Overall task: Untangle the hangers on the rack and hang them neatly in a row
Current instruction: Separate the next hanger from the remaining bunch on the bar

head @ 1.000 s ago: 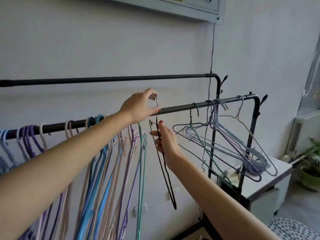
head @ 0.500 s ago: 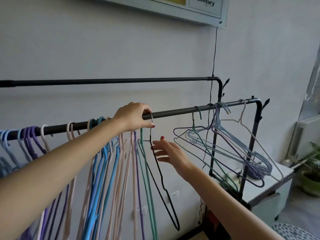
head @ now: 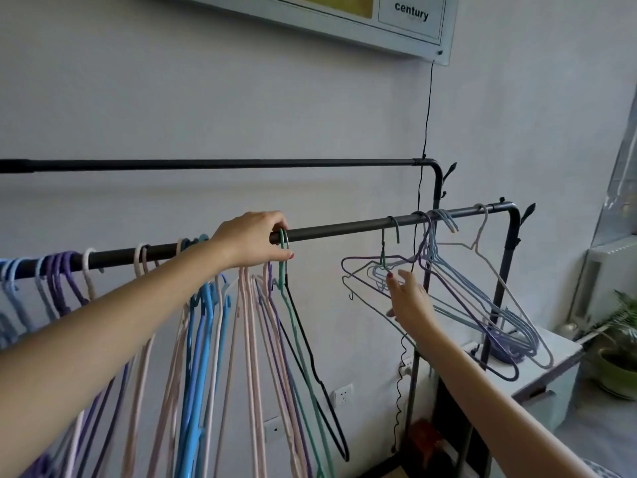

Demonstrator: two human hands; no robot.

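On the front rail (head: pixel 344 227) of a black rack, a row of pink, blue, purple and green hangers (head: pixel 206 322) hangs straight on the left. A black hanger (head: pixel 310 357) closes that row on the right. My left hand (head: pixel 253 241) pinches its hook where it sits on the rail. At the rail's right end, several blue, purple, green and grey wire hangers form a tangled bundle (head: pixel 465 298), tilted and interlocked. My right hand (head: pixel 408 300) reaches into the bundle's left side with straight fingers, the fingertips touching the wires.
A second, higher rail (head: pixel 241 163) runs behind, close to the wall. A black cable (head: pixel 420 201) hangs down the wall behind the bundle, past wall sockets (head: pixel 343 395). A white cabinet (head: pixel 544 370) and a potted plant (head: pixel 620 367) stand at right.
The black hanger went onto the rail and slid against the row. My right hand let go of it and moved right to the tangled bundle. My left hand stayed on the hook.
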